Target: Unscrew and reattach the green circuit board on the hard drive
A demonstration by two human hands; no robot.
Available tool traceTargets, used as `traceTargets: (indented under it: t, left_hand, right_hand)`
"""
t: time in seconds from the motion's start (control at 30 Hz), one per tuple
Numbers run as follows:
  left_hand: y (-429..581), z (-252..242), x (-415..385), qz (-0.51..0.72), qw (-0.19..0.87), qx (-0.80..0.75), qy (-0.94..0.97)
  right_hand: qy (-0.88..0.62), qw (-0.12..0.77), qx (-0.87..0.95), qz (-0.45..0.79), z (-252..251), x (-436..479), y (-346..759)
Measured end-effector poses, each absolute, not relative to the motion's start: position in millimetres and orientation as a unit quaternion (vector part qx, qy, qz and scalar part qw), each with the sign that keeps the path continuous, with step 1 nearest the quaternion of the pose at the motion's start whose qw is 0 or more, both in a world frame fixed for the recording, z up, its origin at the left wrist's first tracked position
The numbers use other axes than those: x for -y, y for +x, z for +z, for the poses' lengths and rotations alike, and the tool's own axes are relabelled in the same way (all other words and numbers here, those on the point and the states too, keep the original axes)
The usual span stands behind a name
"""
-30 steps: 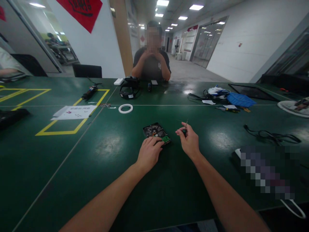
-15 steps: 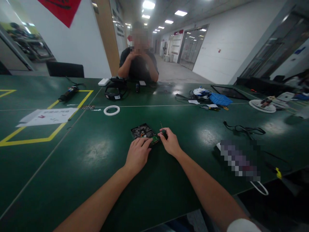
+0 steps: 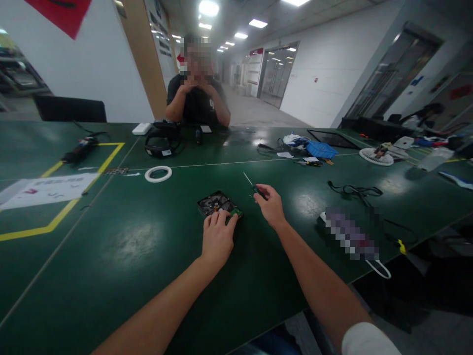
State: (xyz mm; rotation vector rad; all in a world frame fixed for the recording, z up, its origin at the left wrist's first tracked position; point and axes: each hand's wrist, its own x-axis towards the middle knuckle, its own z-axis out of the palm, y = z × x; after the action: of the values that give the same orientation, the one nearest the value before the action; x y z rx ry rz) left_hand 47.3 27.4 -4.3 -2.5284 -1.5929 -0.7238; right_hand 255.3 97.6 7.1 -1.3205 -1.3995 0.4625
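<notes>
A hard drive (image 3: 212, 201) with a black body and a bit of green circuit board lies on the green table in front of me. My left hand (image 3: 218, 236) holds its near edge, fingers curled over the top and thumb toward the right corner; they cover part of the drive. To the right, my right hand (image 3: 270, 204) is closed around the dark handle of a screwdriver (image 3: 248, 179). The thin shaft points up and to the left, away from the drive. Tiny specks by the right fingertips are too small to name.
A white ring (image 3: 158, 174), a black head strap (image 3: 160, 140) and printed paper (image 3: 48, 190) lie leftward. A blue basket (image 3: 322, 150), a black cable (image 3: 356, 190) and a blurred-out power strip (image 3: 351, 234) are rightward. Across the table sits a person (image 3: 197, 98).
My right hand has moved away from the drive to the right with the screwdriver, whose shaft now tilts left. The left hand stays on the drive. The view has turned slightly right.
</notes>
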Motion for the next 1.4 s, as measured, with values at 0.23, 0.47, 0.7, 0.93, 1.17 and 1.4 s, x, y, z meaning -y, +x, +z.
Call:
traceTargets:
  t: [0.23,0.47,0.7,0.93,1.17,1.4]
  left_hand:
    - [43,-5,-29,-0.238,0.028,0.507,-0.828]
    - [40,-8,-32,-0.255,0.018,0.491,-0.833]
    - [40,-5,-32,-0.253,0.017,0.494,-0.832]
    - [40,-7,-31,-0.256,0.024,0.495,-0.83]
    - [39,-6,-31,-0.254,0.018,0.49,-0.833]
    - [40,-7,-32,-0.255,0.018,0.493,-0.831]
  right_hand:
    - [-0.547,0.613,0.552,0.142,37,-113,239]
    - [-0.526,0.587,0.602,0.13,21,-78,211]
    - [-0.525,0.577,0.611,0.134,19,-74,207]
    - [-0.526,0.571,0.615,0.142,13,-78,209]
    - [-0.519,0.565,0.626,0.14,15,-78,208]
    - [-0.534,0.545,0.64,0.089,19,-76,207]
